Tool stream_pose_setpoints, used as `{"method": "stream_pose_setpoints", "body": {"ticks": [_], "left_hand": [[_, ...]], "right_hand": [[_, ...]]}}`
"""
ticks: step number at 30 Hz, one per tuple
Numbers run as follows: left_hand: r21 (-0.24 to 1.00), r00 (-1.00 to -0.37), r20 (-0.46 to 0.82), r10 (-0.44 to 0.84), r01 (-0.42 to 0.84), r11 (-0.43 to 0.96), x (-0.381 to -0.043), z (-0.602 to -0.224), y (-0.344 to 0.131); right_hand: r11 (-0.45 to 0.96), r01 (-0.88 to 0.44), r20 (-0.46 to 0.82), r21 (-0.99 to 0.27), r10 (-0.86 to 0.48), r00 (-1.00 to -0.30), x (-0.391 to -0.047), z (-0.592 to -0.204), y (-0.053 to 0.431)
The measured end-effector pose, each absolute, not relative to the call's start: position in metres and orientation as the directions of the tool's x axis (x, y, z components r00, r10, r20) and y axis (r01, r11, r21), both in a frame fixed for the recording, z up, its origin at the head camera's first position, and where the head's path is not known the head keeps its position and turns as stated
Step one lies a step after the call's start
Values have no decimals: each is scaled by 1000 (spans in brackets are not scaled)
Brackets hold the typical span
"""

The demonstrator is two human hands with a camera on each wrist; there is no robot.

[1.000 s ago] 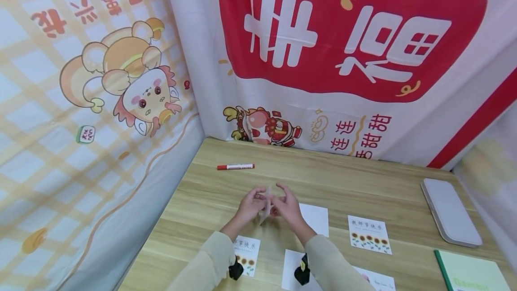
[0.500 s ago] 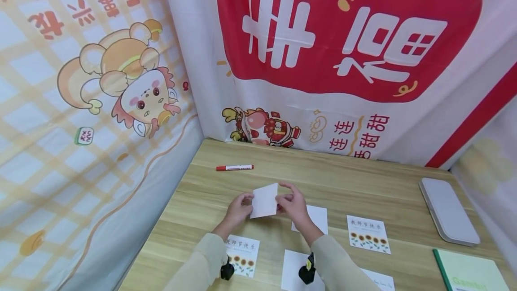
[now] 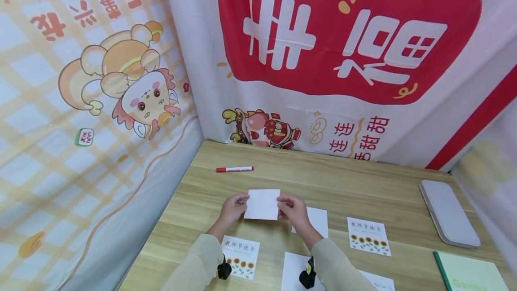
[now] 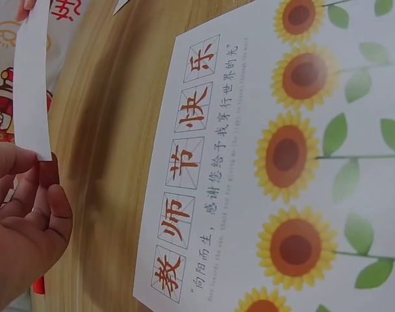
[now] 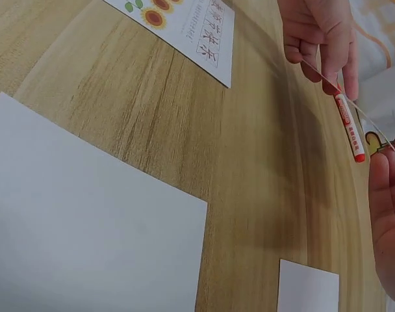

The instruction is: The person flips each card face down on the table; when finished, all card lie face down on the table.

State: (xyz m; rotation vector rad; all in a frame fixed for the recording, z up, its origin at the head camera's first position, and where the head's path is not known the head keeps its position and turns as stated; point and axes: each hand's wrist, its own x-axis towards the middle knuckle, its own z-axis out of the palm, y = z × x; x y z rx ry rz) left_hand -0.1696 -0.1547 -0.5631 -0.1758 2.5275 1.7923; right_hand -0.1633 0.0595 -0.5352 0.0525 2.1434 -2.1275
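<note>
A white card (image 3: 262, 204), blank on the side facing the head camera, is held up above the wooden table between both hands. My left hand (image 3: 233, 210) pinches its left edge between thumb and fingers. At the opposite edge my right hand (image 3: 294, 210) pinches it the same way. In the left wrist view the card (image 4: 32, 84) appears nearly edge-on, gripped at its lower end by the left hand (image 4: 28, 221). Below the left forearm lies a sunflower greeting card (image 3: 241, 255). Another blank white card (image 3: 317, 221) lies behind the right hand, partly covered by it.
A red marker (image 3: 235, 169) lies toward the back of the table. At right are a second sunflower card (image 3: 369, 236), a pale flat case (image 3: 450, 212) and a light green notebook (image 3: 470, 273). Nearer the front, the right sleeve partly covers a blank card (image 3: 292, 268) and a printed card (image 3: 379, 280).
The held card, edge-on a second ago, has turned so its blank side faces the head camera and now sits level. The hands have moved apart to its two edges.
</note>
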Motion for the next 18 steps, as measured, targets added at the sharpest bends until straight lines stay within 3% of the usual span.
{"method": "stream_pose_setpoints", "body": {"ticks": [9,18], "left_hand": [[933,-994,-75,-85,-100,345,-172,-564,-161],[884,-995,-13,-96,-56,465,-169,-568,-163]], "right_hand": [[46,168,-172,-985,-90,-981,-163,-547,60],[92,238,-250,-967,-144,-957,-159,-564,51]]}}
